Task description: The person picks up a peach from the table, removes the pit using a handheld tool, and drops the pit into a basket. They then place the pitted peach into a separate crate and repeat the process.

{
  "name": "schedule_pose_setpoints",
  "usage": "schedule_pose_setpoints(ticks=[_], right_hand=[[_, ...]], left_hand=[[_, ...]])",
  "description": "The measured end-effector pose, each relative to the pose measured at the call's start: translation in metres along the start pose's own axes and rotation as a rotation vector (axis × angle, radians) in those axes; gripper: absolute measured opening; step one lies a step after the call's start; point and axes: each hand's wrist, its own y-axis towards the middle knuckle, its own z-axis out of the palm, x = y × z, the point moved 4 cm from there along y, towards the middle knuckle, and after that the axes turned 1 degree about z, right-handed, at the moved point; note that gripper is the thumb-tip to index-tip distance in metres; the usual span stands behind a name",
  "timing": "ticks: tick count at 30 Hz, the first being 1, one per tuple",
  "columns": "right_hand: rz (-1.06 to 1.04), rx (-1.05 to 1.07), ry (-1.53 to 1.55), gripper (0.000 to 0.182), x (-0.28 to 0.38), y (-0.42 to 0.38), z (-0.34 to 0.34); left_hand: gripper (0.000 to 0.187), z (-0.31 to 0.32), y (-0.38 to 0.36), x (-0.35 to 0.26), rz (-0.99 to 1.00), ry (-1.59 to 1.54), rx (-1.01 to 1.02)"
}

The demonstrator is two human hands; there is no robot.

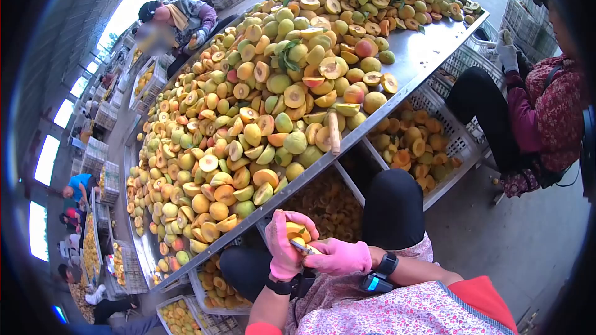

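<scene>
My left hand [285, 249], in a pink glove, is closed around a yellow peach half [298, 231] above my lap. My right hand [340, 257], also pink-gloved, is wrapped around a small metal tool [300, 247] whose end presses against the fruit. Most of that tool is hidden by my fingers, so its exact kind does not show. Just beyond my hands, a big heap of halved peaches [248, 130] covers a metal table [428, 49]. Many halves have their pits in them. On the table's near edge rests a wooden handle [334, 131].
Under the table edge are a white crate of peach halves [428, 149] and a bin of brownish pieces [329, 205]. A co-worker [546, 99] sits at the right, another [180, 22] across at the left. More crates [110, 180] and people line the left side.
</scene>
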Motion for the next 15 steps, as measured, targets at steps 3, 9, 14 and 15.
schedule_pose_setpoints(ticks=[3,9,14,15], right_hand=[[-0.383,-0.184,-0.351,0.030,0.007,-0.003,0.002],[-0.308,-0.345,-0.680,0.032,0.025,-0.024,0.006],[-0.422,-0.547,-0.969,0.029,0.017,-0.025,-0.008],[-0.465,-0.615,-0.837,0.028,0.021,-0.027,-0.008]], left_hand=[[0.047,0.012,0.002,0.006,-0.460,-0.674,-0.270],[0.061,-0.017,0.010,0.017,-0.413,-0.738,-0.205],[0.057,-0.026,0.004,0.027,-0.309,-0.898,-0.114],[0.057,-0.027,-0.001,0.029,-0.325,-0.907,-0.119]])
